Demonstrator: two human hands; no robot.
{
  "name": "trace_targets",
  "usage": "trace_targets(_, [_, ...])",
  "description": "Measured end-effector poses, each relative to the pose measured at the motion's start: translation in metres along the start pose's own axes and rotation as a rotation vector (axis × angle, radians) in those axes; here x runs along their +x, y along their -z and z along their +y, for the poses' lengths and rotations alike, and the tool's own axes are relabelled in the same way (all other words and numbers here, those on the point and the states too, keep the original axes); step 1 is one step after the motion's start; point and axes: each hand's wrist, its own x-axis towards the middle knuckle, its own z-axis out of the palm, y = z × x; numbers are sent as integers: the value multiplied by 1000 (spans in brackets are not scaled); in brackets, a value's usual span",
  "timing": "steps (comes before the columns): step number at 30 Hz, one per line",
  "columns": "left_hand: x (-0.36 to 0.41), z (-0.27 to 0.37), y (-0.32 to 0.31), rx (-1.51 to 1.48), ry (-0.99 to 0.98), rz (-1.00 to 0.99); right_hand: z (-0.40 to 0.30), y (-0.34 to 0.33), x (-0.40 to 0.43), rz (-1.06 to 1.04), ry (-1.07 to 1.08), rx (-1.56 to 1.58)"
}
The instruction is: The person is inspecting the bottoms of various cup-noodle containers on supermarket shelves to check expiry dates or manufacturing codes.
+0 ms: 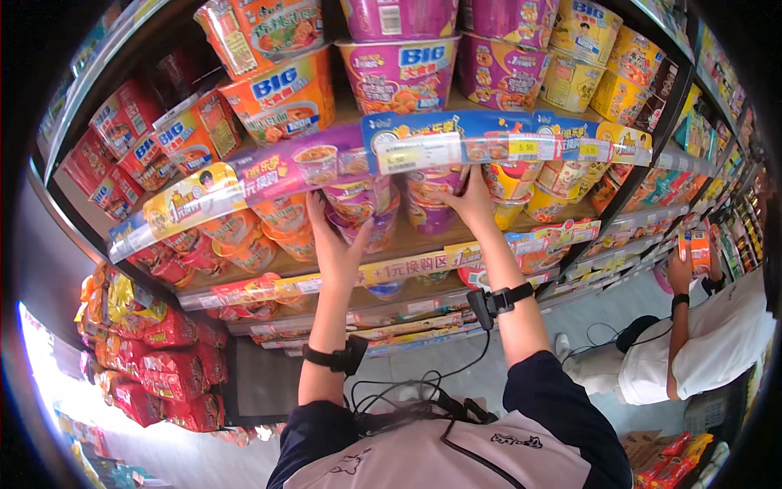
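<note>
Both hands reach into a store shelf of instant noodle cups, under a promotional strip point(275, 174). My left hand point(336, 244) is at the left side of a purple noodle cup point(372, 229) in a stack, its thumb in front and its fingers partly behind the strip. My right hand point(470, 198) is beside another stack of purple noodle cups point(427, 217), the thumb pointing left across them and the fingertips hidden by the strip. A gap lies between the two stacks. Whether either hand grips a cup cannot be made out.
Large noodle tubs point(400, 76) stand on the shelf above. Orange cups point(284, 214) are at the left, yellow cups point(547, 205) at the right. Red noodle packs point(171, 373) are piled lower left. A co-worker point(696, 342) at the right holds an orange package point(696, 250). Cables hang near my body.
</note>
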Motion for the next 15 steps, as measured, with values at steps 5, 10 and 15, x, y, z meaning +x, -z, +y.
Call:
trace_targets(5, [27,-9,-5,10,64,-10,2,0,-4,-45,-77,98])
trace_targets(10, [17,0,2,-51,187,20,21,-7,0,-42,-105,118])
trace_targets(15, [-16,13,28,-191,143,16,31,-7,-2,-30,-67,134])
